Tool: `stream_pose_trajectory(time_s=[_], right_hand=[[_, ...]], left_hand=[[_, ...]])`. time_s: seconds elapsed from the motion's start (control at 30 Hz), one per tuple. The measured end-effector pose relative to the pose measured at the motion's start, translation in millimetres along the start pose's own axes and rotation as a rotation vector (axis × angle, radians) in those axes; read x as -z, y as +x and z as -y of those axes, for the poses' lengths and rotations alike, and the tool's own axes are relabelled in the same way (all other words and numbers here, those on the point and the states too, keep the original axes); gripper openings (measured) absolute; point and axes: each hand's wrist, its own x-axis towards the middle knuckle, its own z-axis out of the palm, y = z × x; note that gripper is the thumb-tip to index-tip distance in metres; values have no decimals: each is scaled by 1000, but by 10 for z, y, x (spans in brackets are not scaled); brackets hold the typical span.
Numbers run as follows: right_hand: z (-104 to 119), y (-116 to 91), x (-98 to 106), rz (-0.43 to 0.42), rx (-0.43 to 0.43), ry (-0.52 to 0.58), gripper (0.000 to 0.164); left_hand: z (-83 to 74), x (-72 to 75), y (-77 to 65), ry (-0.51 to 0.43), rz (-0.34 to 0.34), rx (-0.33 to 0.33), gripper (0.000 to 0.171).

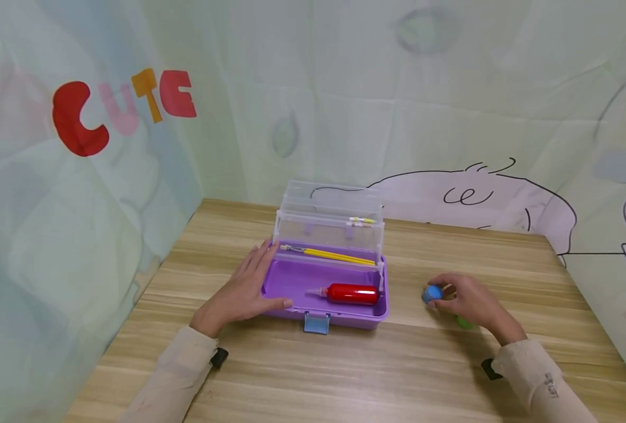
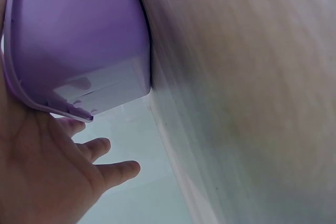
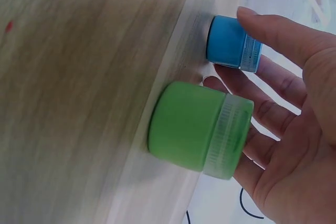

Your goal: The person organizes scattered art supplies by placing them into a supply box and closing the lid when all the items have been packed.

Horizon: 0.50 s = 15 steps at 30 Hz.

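On the table's right side, my right hand [image 1: 471, 299] pinches a small blue paint jar [image 1: 432, 293] between thumb and fingers. The right wrist view shows this blue jar upright on the wood, the thumb at its clear lid. Beside it, partly under the hand, stands a green paint jar [image 3: 189, 127] with a clear lid. My left hand [image 1: 241, 291] rests on the left edge of an open purple box [image 1: 289, 282], its thumb over the front rim. The left wrist view has its fingers stretched along the box wall. Inside the box lies a red squeeze bottle [image 1: 352, 294] with a pointed nozzle.
Yellow-handled paintbrushes [image 1: 334, 256] lie in a clear tray at the box's back. Small yellow-and-white items [image 1: 362, 220] sit in a higher tray. The clear lid [image 1: 329, 191] stands raised. A blue latch [image 1: 316, 323] hangs in front. Printed cloth walls surround the wooden table [image 1: 271, 376].
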Motion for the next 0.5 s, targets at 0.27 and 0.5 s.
stream_pose_trajectory(time_s=[0.27, 0.5], right_hand=[[8, 10, -6, 4, -3, -36, 38], [-22, 21, -15, 0, 15, -37, 38]], left_hand=[[-12, 4, -7, -6, 0, -1, 124], [-19, 5, -5, -17, 2, 0, 124]])
